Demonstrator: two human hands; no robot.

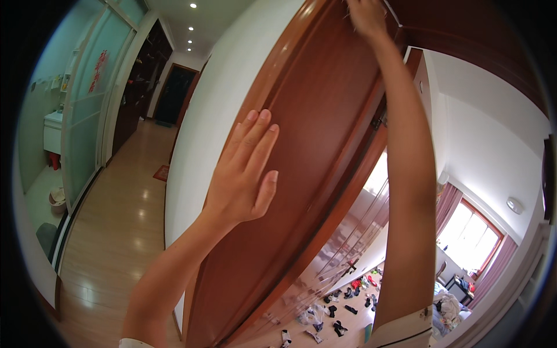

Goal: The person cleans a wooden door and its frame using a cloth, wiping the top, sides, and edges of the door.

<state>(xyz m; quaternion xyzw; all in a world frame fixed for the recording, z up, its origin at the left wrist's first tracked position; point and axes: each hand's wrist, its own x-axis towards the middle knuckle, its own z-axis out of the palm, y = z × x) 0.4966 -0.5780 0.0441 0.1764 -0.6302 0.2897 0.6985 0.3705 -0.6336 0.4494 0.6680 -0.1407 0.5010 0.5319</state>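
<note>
My left hand point(244, 172) is laid flat on or just over a reddish-brown wooden door jamb point(322, 100), fingers stretched and thumb apart, with nothing in it. Higher up, my right hand point(367, 19) reaches to the top of the same woodwork, near the corner below the lintel point(461, 39). The picture's upper edge cuts off its fingers. Thin whitish wisps show beside it; whether it holds something cannot be made out. My right forearm crosses in front of the doorway and hides part of the room behind.
Socks and other small clothes point(339, 328) lie scattered over the bedroom floor. A bed with rumpled bedding point(450, 306) stands below a bright window point(470, 230). To the left, a hallway floor point(117, 209) runs past a frosted glass sliding door point(89, 117) and a red mat point(161, 172).
</note>
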